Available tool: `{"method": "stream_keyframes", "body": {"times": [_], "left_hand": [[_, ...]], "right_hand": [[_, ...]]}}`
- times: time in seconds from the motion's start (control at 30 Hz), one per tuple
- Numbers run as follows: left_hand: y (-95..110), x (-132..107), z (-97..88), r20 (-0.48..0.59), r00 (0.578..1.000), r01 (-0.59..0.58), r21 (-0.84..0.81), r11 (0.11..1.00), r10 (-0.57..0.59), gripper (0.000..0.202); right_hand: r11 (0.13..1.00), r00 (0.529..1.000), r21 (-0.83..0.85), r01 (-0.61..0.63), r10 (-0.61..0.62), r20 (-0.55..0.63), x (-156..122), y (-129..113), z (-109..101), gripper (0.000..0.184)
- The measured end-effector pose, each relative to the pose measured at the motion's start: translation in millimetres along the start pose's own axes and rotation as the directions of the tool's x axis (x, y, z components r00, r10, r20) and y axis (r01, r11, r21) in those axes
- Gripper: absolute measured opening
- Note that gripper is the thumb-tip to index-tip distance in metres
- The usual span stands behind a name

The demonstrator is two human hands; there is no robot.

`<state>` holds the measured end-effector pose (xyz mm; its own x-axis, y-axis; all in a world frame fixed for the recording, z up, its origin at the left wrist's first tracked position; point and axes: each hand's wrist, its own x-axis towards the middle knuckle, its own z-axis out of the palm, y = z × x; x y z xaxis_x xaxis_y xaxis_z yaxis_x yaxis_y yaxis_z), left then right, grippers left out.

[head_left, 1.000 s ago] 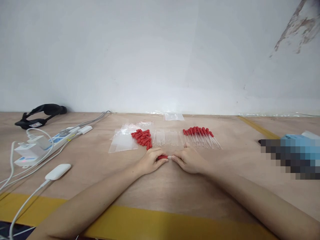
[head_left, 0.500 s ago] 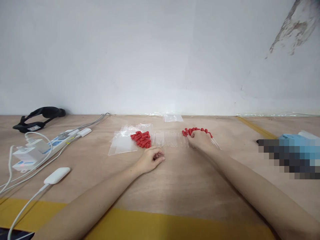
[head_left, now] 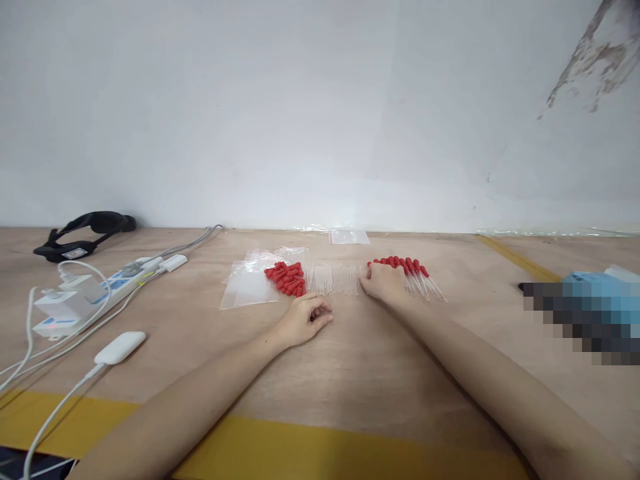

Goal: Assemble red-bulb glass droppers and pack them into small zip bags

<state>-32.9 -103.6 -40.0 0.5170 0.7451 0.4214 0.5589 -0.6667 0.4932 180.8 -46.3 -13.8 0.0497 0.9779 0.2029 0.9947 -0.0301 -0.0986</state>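
Observation:
My left hand (head_left: 306,319) rests on the wooden table, its fingers loosely curled, thumb apart and nothing between them. Just beyond it lies a pile of red rubber dropper bulbs (head_left: 287,279), partly on clear plastic bags (head_left: 247,285). To the right of the pile, thin glass dropper tubes (head_left: 333,279) lie side by side in a row. My right hand (head_left: 384,281) is at the right end of this row, fingers bent and drawn together; its fingertips are partly hidden, so what they hold cannot be made out. Behind and right of it, droppers with red bulbs (head_left: 415,268) lie fanned out.
A power strip (head_left: 117,283) with plugged chargers and cables lies on the left, near a white oval device (head_left: 120,347) and a black head strap (head_left: 85,237). Another plastic bag (head_left: 349,237) lies by the wall. At right are a blue item (head_left: 593,287) and a pixelated dark area.
My right hand has shifted left, from the red-bulbed droppers to the end of the glass tube row, uncovering more droppers. My left hand has stayed in place. The view has shifted slightly.

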Motion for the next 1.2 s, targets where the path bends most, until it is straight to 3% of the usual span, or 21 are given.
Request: {"method": "stream_keyframes", "body": {"times": [0.17, 0.27, 0.33, 0.43, 0.57, 0.67, 0.8, 0.93, 1.07, 1.2], "left_hand": [[9, -3, 0.7, -0.031, 0.999, -0.039, 0.067, 0.997, 0.041, 0.013], [11, 0, -4.4, -0.147, 0.983, -0.080, 0.185, 0.979, 0.108, 0.013], [4, 8, -15.0, -0.229, 0.969, -0.030, 0.262, 0.965, 0.093, 0.015], [-22, 25, -41.0, -0.288, 0.957, 0.142, 0.340, 0.930, -0.041, 0.018], [-61, 49, -75.6, -0.258, 0.929, 0.360, 0.471, 0.805, -0.265, 0.020], [-69, 60, -87.1, -0.222, 0.921, 0.390, 0.514, 0.764, -0.320, 0.021], [-62, 63, -84.8, -0.106, 0.937, 0.330, 0.582, 0.743, -0.333, 0.030], [-63, 62, -79.3, -0.081, 0.931, 0.331, 0.601, 0.727, -0.357, 0.027], [-62, 58, -78.8, -0.176, 0.923, 0.382, 0.510, 0.771, -0.342, 0.024], [-38, 43, -69.4, -0.343, 0.914, 0.341, 0.353, 0.871, -0.219, 0.020]], "right_hand": [[0.999, 0.996, -0.020, -0.025, 0.027, 0.084, 14, -11, 8, 0.026], [1.000, 0.994, -0.028, -0.013, 0.016, 0.111, 16, -10, 7, 0.023], [0.999, 0.994, -0.032, 0.004, -0.001, 0.106, 12, -7, 5, 0.022], [0.998, 0.998, -0.040, 0.046, -0.044, 0.053, -5, 0, 0, 0.026], [0.978, 0.974, -0.015, 0.206, -0.206, -0.093, -38, 14, -3, 0.029], [0.945, 0.935, 0.069, 0.319, -0.302, -0.185, -57, 23, -2, 0.022], [0.917, 0.911, 0.155, 0.369, -0.323, -0.256, -66, 29, 5, 0.021], [0.885, 0.878, 0.188, 0.425, -0.353, -0.322, -64, 30, 16, 0.027], [0.869, 0.862, 0.190, 0.457, -0.380, -0.336, -64, 31, 17, 0.027], [0.849, 0.869, 0.267, 0.455, -0.358, -0.342, -66, 28, 13, 0.022]]}}
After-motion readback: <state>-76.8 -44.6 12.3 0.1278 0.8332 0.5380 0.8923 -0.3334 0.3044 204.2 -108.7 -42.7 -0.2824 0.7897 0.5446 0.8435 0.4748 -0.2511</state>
